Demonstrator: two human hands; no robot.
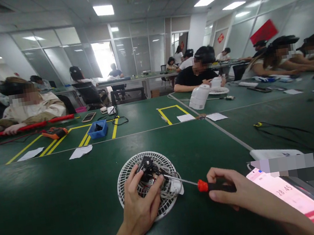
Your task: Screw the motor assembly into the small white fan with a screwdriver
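A round white fan grille (123, 177) lies on the green table in front of me. On it sits a black motor assembly (147, 162) with wires around it. My left hand (140, 203) grips this assembly, thumb and fingers on either side. In my right hand (228, 187) is a screwdriver (203, 185) with a red and black handle. Its shaft points left, and the tip reaches the assembly near my left fingertips; the exact contact point is hidden. A white plastic piece (176, 186) and a bundle of pale cable lie at the grille's right side.
A lit phone (290, 192) stands at the lower right beside a white object (275, 152). Farther off are a blue bin (98, 130), paper sheets (80, 152), a white fan housing (199, 96) and a black cable (293, 133). Several people sit at tables across from me.
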